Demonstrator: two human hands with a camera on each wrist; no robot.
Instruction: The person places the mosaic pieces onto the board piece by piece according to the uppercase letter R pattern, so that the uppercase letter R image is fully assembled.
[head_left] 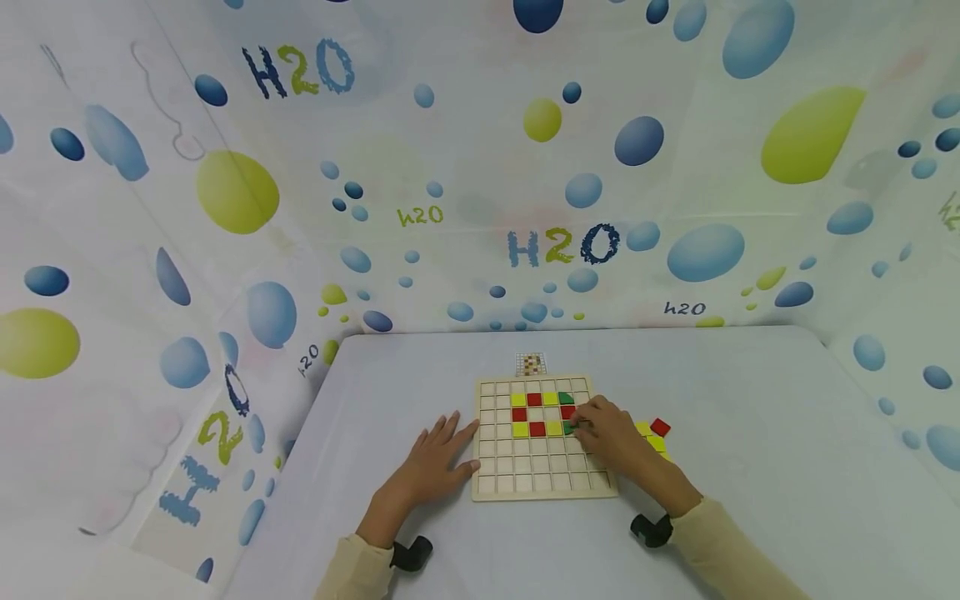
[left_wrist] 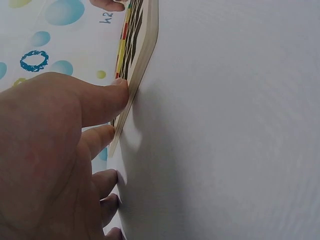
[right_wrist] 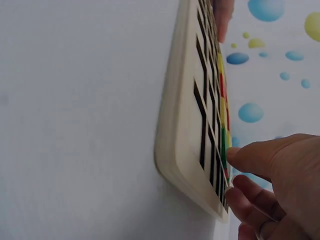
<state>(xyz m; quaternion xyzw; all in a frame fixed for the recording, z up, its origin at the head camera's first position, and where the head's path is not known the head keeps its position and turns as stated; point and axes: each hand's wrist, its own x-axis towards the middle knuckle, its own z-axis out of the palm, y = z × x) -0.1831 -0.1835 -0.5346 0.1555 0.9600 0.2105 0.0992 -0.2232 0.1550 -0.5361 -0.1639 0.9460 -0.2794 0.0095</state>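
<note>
A wooden grid board (head_left: 525,483) lies on the white table, with yellow, red and green tiles forming a ring in its upper cells. My left hand (head_left: 437,462), fingers spread, rests at the board's left edge; its thumb and index finger touch the rim in the left wrist view. Over the ring's right side, my right hand (head_left: 611,435) has bent fingers and pinches at a green tile (head_left: 567,428) with a curved edge, in the lower right corner of the ring. The right thumb (right_wrist: 245,156) is against the tiles in the right wrist view; the fingertips partly hide that tile.
A small pattern card (head_left: 531,364) lies behind the board's far edge. To the right, partly behind the right hand, are loose yellow tiles (head_left: 657,443) and a red tile (head_left: 660,427). A printed sheet with blue and green drops (head_left: 480,167) hangs behind the table.
</note>
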